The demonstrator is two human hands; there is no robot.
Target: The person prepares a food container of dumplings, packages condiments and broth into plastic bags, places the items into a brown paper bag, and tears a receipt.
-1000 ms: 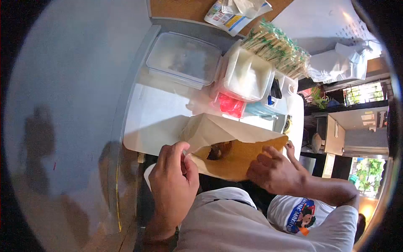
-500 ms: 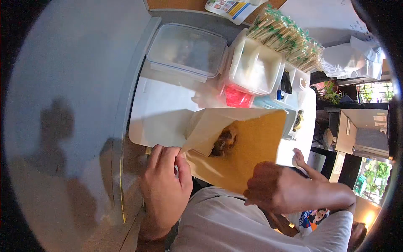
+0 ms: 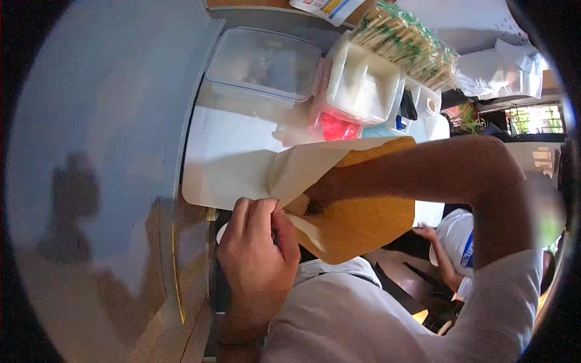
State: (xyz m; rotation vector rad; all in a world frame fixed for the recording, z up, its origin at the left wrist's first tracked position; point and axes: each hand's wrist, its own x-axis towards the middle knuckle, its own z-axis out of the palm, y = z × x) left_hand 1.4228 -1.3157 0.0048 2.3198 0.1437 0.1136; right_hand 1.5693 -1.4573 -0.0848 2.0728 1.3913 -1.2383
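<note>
A large paper bag (image 3: 369, 227), pale outside and brown inside, lies with its wide mouth towards me at the front edge of the white table (image 3: 227, 136). My left hand (image 3: 260, 248) pinches the rim of the bag on its left side. My right forearm reaches in through the mouth, and my right hand (image 3: 318, 192) is deep inside, in shadow. Its fingers cannot be made out, nor can anything they may touch. The dark item seen inside the bag earlier is now mostly hidden.
A lidded clear container (image 3: 263, 63) stands at the back left. Beside it are a divided white bin (image 3: 366, 85), a red plastic bag (image 3: 339, 126) and wrapped wooden sticks (image 3: 408, 45). Another person in a white shirt (image 3: 455, 239) is at the right, one hand (image 3: 425, 232) near the table.
My right hand has left the bag's rim and gone into its mouth. The left hand keeps its pinch on the rim. The other person's hand and arm have moved lower.
</note>
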